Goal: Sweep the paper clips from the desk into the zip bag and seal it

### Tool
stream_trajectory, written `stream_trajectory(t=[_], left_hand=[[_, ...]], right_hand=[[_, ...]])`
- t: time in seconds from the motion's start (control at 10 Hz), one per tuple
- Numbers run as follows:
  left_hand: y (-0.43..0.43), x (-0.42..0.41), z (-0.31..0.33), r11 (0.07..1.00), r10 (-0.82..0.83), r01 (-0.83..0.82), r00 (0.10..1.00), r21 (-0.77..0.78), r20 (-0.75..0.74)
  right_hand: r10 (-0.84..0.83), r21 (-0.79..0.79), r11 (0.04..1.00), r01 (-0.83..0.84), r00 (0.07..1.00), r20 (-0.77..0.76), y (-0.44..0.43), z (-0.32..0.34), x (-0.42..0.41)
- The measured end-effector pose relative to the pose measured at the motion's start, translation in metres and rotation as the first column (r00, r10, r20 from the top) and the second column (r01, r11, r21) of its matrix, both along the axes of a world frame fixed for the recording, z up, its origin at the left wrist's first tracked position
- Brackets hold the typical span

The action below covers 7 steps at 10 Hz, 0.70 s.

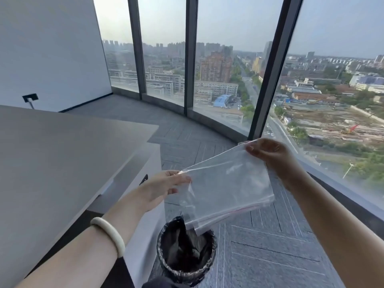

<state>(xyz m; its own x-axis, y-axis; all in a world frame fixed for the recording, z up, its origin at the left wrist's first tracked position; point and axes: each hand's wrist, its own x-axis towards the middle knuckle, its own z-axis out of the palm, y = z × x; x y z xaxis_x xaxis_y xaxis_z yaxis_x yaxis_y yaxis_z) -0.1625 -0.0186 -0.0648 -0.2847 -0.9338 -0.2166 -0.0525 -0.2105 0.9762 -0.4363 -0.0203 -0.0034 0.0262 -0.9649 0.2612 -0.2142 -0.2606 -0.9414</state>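
Observation:
A clear plastic zip bag [226, 188] hangs in the air between my hands, to the right of the desk. My left hand [164, 187] pinches its near left corner. My right hand [274, 156] pinches the far right corner of the same edge. The bag hangs down flat, and it looks like more than one sheet stacked together. Its lower end dangles just above a bin. I see no paper clips on the visible part of the grey desk [62, 154]. I wear a pale bangle [110, 233] on my left wrist.
A round waste bin [187, 256] with a black liner stands on the grey carpet right below the bag. A white cabinet [143, 169] sits beside the desk. Floor-to-ceiling windows [218, 69] curve around ahead and to the right.

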Motion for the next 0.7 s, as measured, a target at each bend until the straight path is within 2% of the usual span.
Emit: stream_trajectory(t=[0.1, 0.2, 0.3, 0.4, 0.5, 0.6, 0.7], left_hand=[[-0.026, 0.003, -0.032, 0.990, 0.078, -0.063, 0.989, 0.122, -0.125], [-0.048, 0.004, -0.090, 0.957, 0.178, -0.148, 0.979, 0.249, -0.102], [-0.062, 0.009, -0.165, 0.853, 0.336, -0.296, 0.941, 0.431, -0.019], [-0.069, 0.016, -0.246, 0.725, 0.407, -0.357, 0.912, 0.590, 0.051], [-0.074, 0.015, -0.302, 0.664, 0.364, -0.384, 0.916, 0.642, 0.171], [-0.080, 0.009, -0.340, 0.670, 0.278, -0.336, 0.940, 0.662, 0.196], [-0.084, 0.001, -0.354, 0.672, 0.223, -0.294, 0.955, 0.679, 0.194]], right_hand=[[0.073, 0.214, 0.974, -0.079, 0.997, 0.037, -0.022, -0.045, 0.006], [0.119, 0.439, 0.892, -0.103, 0.993, -0.009, -0.043, -0.118, 0.019], [0.001, 0.550, 0.830, 0.096, 0.985, -0.174, -0.062, -0.208, 0.031], [-0.103, 0.521, 0.792, 0.319, 0.910, -0.401, -0.074, -0.290, 0.045], [-0.103, 0.552, 0.752, 0.362, 0.891, -0.443, -0.082, -0.350, 0.065], [0.188, 0.765, 0.592, 0.253, 0.880, -0.437, -0.088, -0.402, 0.084], [0.290, 0.947, 0.309, 0.085, 0.940, -0.179, -0.088, -0.430, 0.096]])
